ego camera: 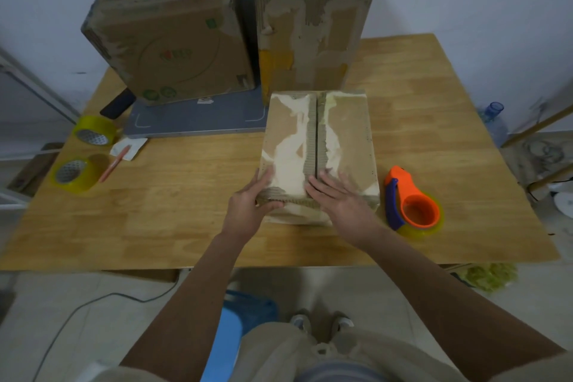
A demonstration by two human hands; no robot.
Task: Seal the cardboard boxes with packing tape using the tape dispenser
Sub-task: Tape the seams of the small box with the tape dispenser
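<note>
A worn cardboard box (322, 136) lies on the wooden table (192, 211), its two top flaps meeting at a dark centre seam. My left hand (248, 201) grips the box's near left corner, thumb on the front face. My right hand (341, 195) lies flat on the near end of the top, fingers spread across the seam. An orange and blue tape dispenser (412, 205) with a roll of clear tape rests on the table just right of the box, untouched.
Two larger cardboard boxes (173, 40) (313, 18) stand at the back of the table, the left one on a grey board (198, 119). Two yellowish tape rolls (93, 130) (76, 175), a pen (114, 163) and a dark phone (117, 104) lie at the left.
</note>
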